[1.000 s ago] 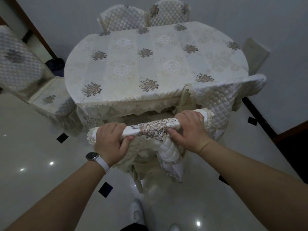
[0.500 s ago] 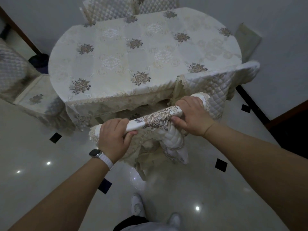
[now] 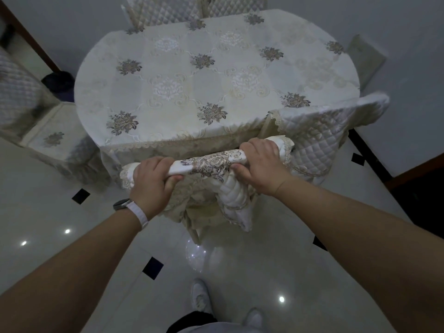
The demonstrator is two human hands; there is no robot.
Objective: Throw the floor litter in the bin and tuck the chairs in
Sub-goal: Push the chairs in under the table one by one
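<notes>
A chair [image 3: 211,164] in a cream quilted cover with a floral panel stands right in front of me, its seat hidden under the table [image 3: 216,75]. My left hand [image 3: 153,181] grips the left end of its top rail. My right hand [image 3: 259,164] grips the right end. The oval table wears a cream cloth with brown flower motifs. A dark bin [image 3: 58,79] sits on the floor at the far left, beyond the table.
Another covered chair [image 3: 319,138] is against the table at my right. A third chair [image 3: 48,138] stands pulled out at the left. Two more chairs [image 3: 168,8] sit at the far side. Glossy white floor tiles [image 3: 240,272] lie under my feet.
The chair I hold has slid forward, so its top rail is now close to the table edge. I have stepped closer to the table with it.
</notes>
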